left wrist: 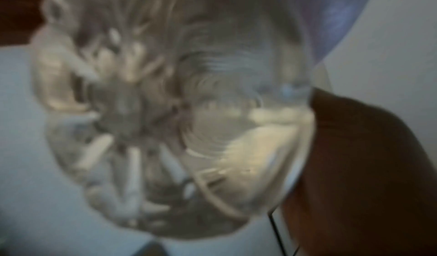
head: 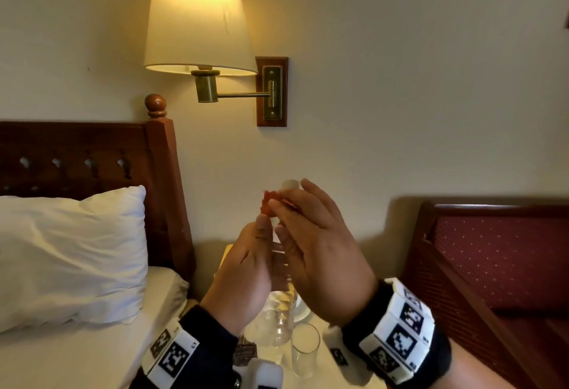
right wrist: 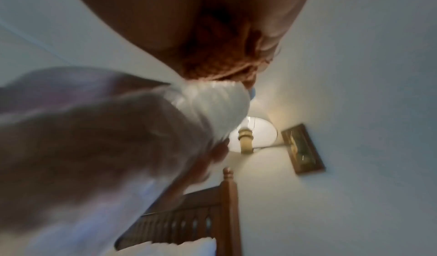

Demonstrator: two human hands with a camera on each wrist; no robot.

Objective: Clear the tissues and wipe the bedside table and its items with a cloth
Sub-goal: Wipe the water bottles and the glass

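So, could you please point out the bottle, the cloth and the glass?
bottle (head: 278, 317): head view, clear lower body.
cloth (head: 267, 200): head view, red bit by the bottle's neck.
glass (head: 304, 351): head view, side wall.

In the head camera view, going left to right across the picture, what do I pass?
White pillow → carved dark wooden headboard post → lit cream-shaded wall lamp → left hand → clear plastic bottle it grips → right hand wiping with a red cloth → red-upholstered wooden chair.
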